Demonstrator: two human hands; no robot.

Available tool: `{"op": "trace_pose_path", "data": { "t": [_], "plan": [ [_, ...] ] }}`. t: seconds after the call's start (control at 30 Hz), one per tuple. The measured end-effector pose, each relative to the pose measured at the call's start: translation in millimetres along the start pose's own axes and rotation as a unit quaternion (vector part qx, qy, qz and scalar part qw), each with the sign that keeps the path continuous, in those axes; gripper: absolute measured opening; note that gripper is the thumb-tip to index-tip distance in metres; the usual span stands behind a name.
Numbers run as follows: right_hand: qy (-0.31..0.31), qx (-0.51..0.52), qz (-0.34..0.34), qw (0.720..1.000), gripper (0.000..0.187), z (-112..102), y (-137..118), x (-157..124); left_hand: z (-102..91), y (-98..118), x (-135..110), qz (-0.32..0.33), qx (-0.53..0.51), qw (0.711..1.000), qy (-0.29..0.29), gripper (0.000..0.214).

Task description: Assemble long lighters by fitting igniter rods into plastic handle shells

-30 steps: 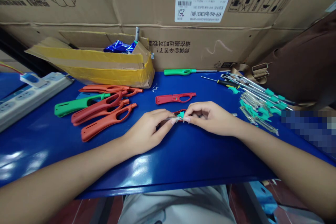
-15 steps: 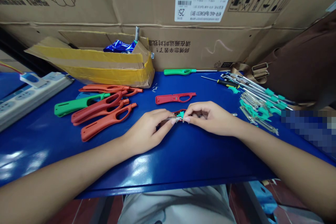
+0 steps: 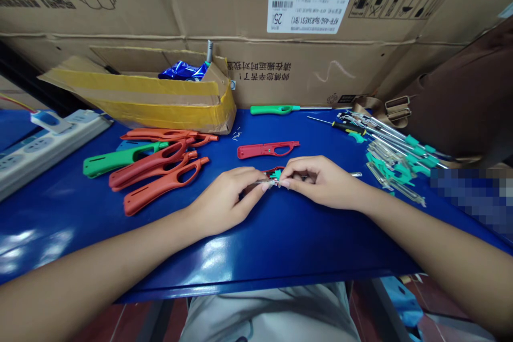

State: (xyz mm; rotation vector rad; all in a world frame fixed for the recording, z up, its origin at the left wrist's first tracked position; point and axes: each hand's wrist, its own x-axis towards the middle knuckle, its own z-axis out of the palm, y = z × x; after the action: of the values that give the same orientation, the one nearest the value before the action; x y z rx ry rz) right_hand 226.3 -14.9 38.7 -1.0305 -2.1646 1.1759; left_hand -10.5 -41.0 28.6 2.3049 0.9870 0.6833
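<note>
little moved; left fingers (image 3: 256, 195) pinch a clear piece (image 3: 271, 183), long axis sideways toward pinched right fingers (image 3: 296, 185).

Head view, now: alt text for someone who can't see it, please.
A left hand and right hand pinch small teal and clear parts over a blue table. A red handle shell lies beyond; orange, red and green handles sit to the left, metal rods and teal pieces to the right.
</note>
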Motion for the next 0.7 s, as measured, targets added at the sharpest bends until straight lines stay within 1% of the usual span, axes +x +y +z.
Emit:
{"op": "trace_pose_path", "data": {
  "t": [0.7],
  "plan": [
    [-0.005,-0.022,-0.007,1.000,0.018,1.8,-2.3,0.7,0.0,1.7,0.8,0.010,0.001,1.000,0.003,0.026]
  ]
}}
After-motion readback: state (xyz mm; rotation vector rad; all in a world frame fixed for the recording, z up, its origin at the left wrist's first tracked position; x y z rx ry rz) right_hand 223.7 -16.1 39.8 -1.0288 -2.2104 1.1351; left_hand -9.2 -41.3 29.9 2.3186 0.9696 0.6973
